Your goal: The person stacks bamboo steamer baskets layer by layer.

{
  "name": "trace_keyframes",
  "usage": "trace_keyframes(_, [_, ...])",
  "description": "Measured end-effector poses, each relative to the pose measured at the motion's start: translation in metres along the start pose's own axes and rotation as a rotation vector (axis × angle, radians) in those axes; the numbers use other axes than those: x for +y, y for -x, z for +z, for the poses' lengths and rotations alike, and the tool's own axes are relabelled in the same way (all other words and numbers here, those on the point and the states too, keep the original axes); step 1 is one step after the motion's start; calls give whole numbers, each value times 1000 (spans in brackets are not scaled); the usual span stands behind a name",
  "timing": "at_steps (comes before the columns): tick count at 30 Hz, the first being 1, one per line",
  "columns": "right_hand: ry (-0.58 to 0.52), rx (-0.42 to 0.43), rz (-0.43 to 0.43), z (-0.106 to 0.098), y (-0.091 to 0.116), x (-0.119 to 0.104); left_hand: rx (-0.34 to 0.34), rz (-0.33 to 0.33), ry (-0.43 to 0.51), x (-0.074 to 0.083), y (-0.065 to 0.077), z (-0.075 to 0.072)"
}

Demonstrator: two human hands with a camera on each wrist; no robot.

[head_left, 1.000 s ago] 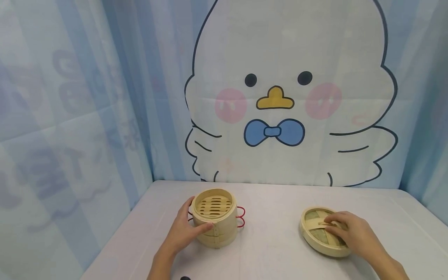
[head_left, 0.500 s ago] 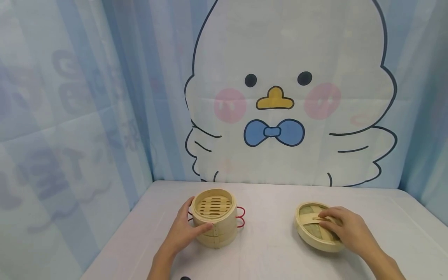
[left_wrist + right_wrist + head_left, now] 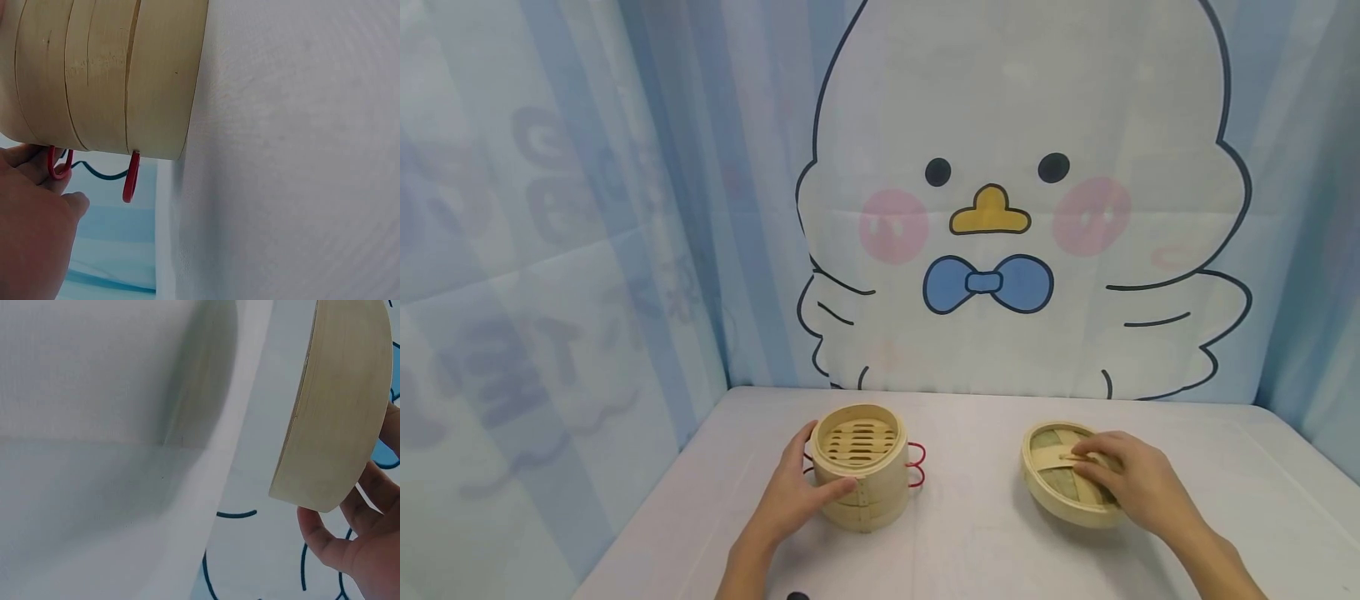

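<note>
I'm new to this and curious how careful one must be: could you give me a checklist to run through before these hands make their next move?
1. Steamer standing upright on the table: ok.
2. Left hand on the steamer: ok, thumb in front, fingers round the side.
3. Steamer's top uncovered: ok, its slats show.
4. Right hand gripping the lid: ok, pinching it at the top.
5. Lid directly above the steamer: not ok, it is well off to the right, apart.
6. Lid fitting the steamer's rim: cannot tell while they are apart.
</note>
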State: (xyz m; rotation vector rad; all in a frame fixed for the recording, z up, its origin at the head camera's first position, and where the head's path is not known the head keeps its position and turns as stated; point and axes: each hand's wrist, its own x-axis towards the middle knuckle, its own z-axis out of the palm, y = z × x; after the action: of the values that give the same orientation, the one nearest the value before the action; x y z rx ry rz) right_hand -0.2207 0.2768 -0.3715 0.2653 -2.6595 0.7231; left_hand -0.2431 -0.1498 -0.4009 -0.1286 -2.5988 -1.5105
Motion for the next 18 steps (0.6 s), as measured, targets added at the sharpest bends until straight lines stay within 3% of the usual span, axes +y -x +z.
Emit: trace_keyframes(18, [-60, 42, -45, 0, -7, -22, -9, 1, 11, 0, -1, 0])
